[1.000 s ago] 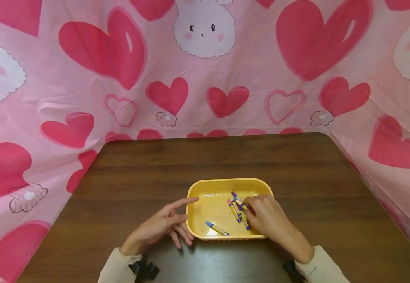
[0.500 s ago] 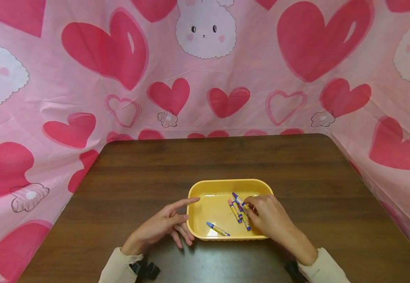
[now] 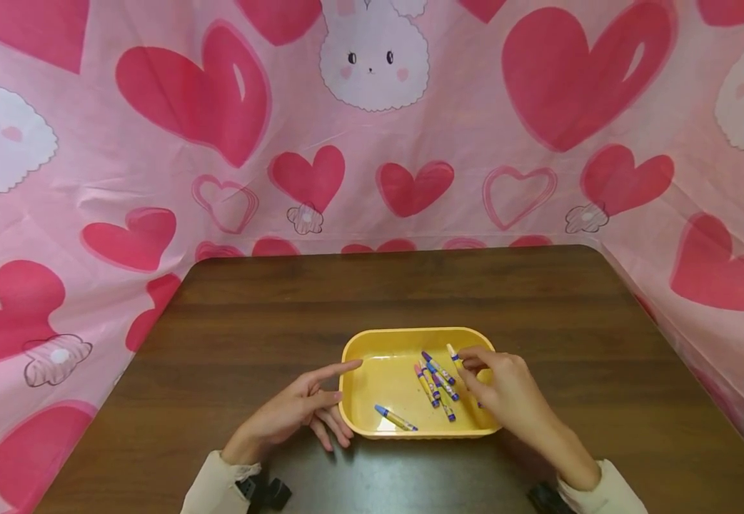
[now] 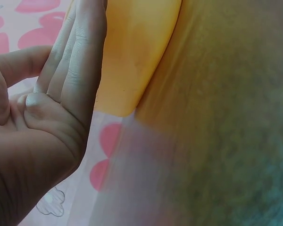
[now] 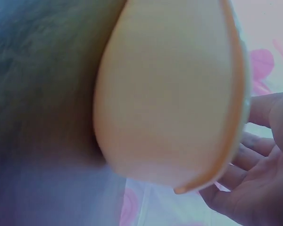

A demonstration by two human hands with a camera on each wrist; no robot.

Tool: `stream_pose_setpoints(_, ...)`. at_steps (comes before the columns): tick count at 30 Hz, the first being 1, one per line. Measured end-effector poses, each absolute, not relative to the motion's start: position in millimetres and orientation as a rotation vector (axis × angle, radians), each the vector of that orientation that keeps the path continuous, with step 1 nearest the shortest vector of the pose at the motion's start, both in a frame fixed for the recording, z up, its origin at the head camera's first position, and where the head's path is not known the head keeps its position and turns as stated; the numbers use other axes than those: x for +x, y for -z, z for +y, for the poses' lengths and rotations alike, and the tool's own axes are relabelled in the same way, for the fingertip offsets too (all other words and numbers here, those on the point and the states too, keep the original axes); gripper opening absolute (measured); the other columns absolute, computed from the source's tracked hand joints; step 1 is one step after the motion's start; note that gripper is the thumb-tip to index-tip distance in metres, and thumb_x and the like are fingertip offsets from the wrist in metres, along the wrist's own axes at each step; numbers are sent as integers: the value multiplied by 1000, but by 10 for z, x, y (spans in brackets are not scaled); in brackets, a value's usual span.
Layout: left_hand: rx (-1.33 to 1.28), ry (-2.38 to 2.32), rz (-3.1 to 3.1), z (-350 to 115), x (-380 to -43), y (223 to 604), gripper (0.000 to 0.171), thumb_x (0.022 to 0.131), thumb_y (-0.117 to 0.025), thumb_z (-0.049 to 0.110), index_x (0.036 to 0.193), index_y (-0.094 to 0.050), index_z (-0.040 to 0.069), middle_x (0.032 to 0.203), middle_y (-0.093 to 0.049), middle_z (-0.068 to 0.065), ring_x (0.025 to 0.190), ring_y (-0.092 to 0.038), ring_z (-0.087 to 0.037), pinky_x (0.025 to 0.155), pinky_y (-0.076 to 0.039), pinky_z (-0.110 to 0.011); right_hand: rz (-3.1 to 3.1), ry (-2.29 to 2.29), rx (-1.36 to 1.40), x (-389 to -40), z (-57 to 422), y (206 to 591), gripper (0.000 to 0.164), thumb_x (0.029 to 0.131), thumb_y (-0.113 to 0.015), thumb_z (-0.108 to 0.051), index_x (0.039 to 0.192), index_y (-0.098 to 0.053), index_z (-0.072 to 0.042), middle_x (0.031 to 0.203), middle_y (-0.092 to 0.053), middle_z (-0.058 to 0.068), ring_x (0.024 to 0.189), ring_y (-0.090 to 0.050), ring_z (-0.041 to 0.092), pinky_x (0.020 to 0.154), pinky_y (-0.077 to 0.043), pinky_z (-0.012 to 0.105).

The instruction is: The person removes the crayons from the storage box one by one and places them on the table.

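Note:
A yellow tray (image 3: pixel 372 333) stands on the table with several wax crayons in it. A blue crayon (image 3: pixel 395 418) lies alone near its front, while a loose cluster of purple, blue and pink crayons (image 3: pixel 435 382) lies right of centre. My right hand (image 3: pixel 503 385) is over the tray's right part, pinching a white-tipped crayon (image 3: pixel 453 353) at its fingertips; the hand covers that crayon's lower part. At the tray's left rim rests my left hand (image 3: pixel 298 403), its index finger extended over the edge. The right wrist view shows tray wall hiding the right fingertips.
The brown wooden table (image 3: pixel 269 307) reaches back to a pink curtain (image 3: pixel 462 135) printed with hearts and rabbits, which also hangs along both sides. A dark blue crayon end (image 3: pixel 480 405) shows beneath the right hand.
My right hand has moved right, away from the cluster, uncovering more of its crayons. The white-tipped crayon has come into sight at its fingertips. My left hand stays at the tray's rim.

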State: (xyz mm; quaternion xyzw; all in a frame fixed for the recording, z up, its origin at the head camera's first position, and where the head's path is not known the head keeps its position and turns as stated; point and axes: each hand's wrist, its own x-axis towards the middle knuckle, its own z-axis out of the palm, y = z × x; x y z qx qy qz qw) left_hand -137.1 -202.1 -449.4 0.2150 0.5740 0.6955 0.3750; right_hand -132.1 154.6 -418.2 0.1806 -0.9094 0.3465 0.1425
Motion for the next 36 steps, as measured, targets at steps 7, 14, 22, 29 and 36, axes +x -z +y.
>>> stream_pose_setpoints(7,571,-1791,1486,-2041,-1369,4502,56,107,-37,5,159,-19,10,94,-72,-28,81,-75,-31,64,-62,-39,-2495,-1132,450,-1321,1764,4080,22,79,-81,1,98,-74,-8,83,-75,-2,76,-70,11,60,-58,23)
stream_pose_setpoints(14,558,-1794,1501,-2053,-1350,4496,56,107,-38,4,159,-19,9,94,-72,-29,81,-75,-31,64,-62,-40,-2476,-1117,303,-1391,2047,4105,20,80,-82,-5,98,-75,-10,82,-76,-1,72,-69,4,63,-51,10)
stream_pose_setpoints(22,513,-1777,1528,-2090,-1341,4460,56,107,-39,6,159,-19,9,96,-72,-28,82,-75,-29,66,-62,-40,-2634,-1090,151,-1463,2160,4203,16,83,-79,-9,98,-75,-5,83,-75,4,75,-70,18,61,-53,17)
stream_pose_setpoints(29,528,-1790,1516,-2094,-1341,4468,56,107,-38,4,159,-18,9,95,-73,-26,81,-75,-28,65,-62,-39,-2825,-1094,71,-1508,2182,4312,16,85,-75,-14,96,-74,-2,81,-72,2,72,-67,15,55,-51,24)
stream_pose_setpoints(36,524,-1795,1515,-2085,-1336,4469,57,107,-39,5,159,-18,9,94,-73,-25,79,-75,-27,64,-62,-38,-2939,-1094,49,-1530,2215,4376,15,83,-75,-12,92,-73,0,78,-72,3,64,-59,13,51,-47,27)
